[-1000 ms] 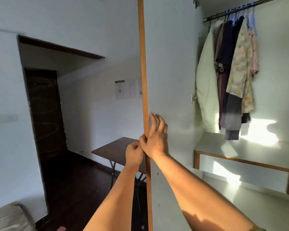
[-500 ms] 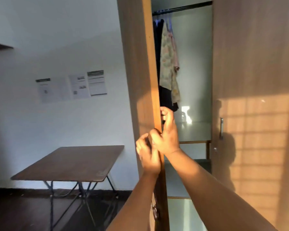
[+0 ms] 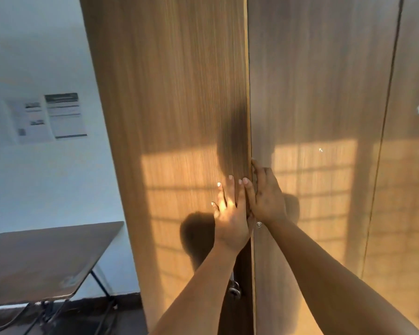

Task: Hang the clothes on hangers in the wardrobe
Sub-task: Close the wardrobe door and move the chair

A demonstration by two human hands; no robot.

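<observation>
Filling most of my view is the tall brown wood-grain wardrobe [image 3: 324,93], its doors shut, so the clothes and hangers are not visible to me. The left wood-grain door panel [image 3: 174,93] meets the neighbouring wood-grain door panel [image 3: 319,213] at a vertical seam, and barred sunlight falls across both. Left of the wardrobe, I see a white wall [image 3: 34,189] with printed paper notices [image 3: 51,117] stuck to it. Below stands a brown folding counter [image 3: 41,257] on dark metal legs. The left hand [image 3: 230,213] lies flat on the left door, fingers straight and spread, holding nothing. The right hand [image 3: 266,197] rests at the seam, touching the left hand; I cannot tell whether its fingers curl round the small metal handle [image 3: 259,224]. A small metal lock [image 3: 235,290] sits lower on the left door.
</observation>
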